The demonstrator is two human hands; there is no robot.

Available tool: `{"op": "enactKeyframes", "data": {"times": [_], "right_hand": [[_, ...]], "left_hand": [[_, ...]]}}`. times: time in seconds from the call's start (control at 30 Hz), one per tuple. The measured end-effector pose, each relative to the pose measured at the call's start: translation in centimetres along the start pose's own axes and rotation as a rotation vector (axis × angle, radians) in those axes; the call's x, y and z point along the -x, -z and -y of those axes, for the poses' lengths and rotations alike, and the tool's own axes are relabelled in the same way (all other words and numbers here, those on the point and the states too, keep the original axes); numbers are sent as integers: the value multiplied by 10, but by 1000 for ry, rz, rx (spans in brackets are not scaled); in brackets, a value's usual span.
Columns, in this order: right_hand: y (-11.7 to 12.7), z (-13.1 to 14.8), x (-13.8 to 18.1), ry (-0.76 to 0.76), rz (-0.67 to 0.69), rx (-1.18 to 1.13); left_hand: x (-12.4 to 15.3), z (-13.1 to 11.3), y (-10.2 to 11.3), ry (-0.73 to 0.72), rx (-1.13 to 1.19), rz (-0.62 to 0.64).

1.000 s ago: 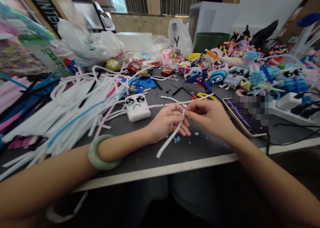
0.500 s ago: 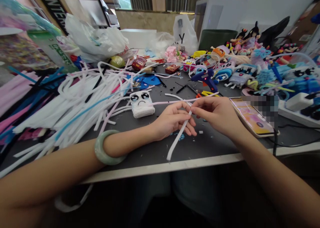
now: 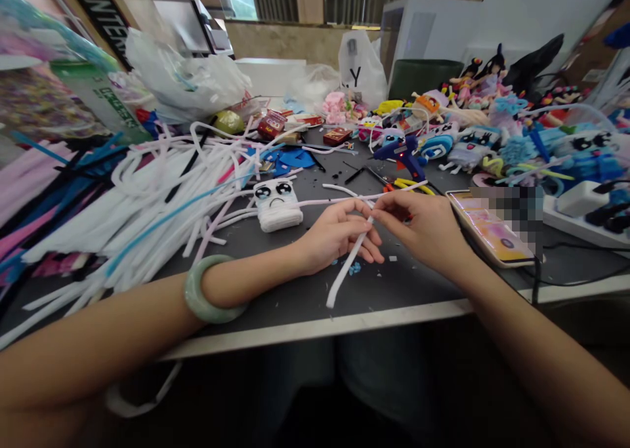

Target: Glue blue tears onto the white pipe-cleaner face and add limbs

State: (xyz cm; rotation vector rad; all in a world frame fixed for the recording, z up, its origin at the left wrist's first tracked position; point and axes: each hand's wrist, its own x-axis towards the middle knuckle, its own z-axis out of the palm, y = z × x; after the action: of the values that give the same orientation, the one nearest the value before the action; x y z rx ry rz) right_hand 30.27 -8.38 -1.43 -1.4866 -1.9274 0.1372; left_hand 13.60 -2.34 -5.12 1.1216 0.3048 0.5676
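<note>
My left hand [image 3: 337,235] and my right hand [image 3: 420,228] meet above the dark table [image 3: 295,297], both pinched on the top end of a white pipe cleaner [image 3: 344,271]. Its loose end slants down toward the table's front edge. A thin pale pink pipe cleaner [image 3: 335,201] runs just behind my fingers. A jade bangle [image 3: 209,290] circles my left wrist. A small white fuzzy figure with a sad face [image 3: 276,203] sits left of my left hand.
A big heap of white, pink and blue pipe cleaners [image 3: 138,199] fills the left side. A blue glue gun [image 3: 401,153], a phone [image 3: 489,228], a power strip [image 3: 585,215] and several fuzzy dolls [image 3: 492,140] crowd the right. Plastic bags [image 3: 187,81] stand at the back.
The view has shifted slightly. My hands stay together on the white pipe cleaner, fingers working a little at its top end. The phone screen went from dark to a bright picture.
</note>
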Motion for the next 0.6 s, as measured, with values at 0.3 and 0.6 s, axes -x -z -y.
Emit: {"op": "enactKeyframes", "data": {"times": [0.3,0.6], "right_hand": [[85,-70,-18,-391,30,463],[114,-134,-17,-638,204,596]], "left_hand": [[0,2,-2,25,-1,36],[0,3,-1,29,4,37]]}}
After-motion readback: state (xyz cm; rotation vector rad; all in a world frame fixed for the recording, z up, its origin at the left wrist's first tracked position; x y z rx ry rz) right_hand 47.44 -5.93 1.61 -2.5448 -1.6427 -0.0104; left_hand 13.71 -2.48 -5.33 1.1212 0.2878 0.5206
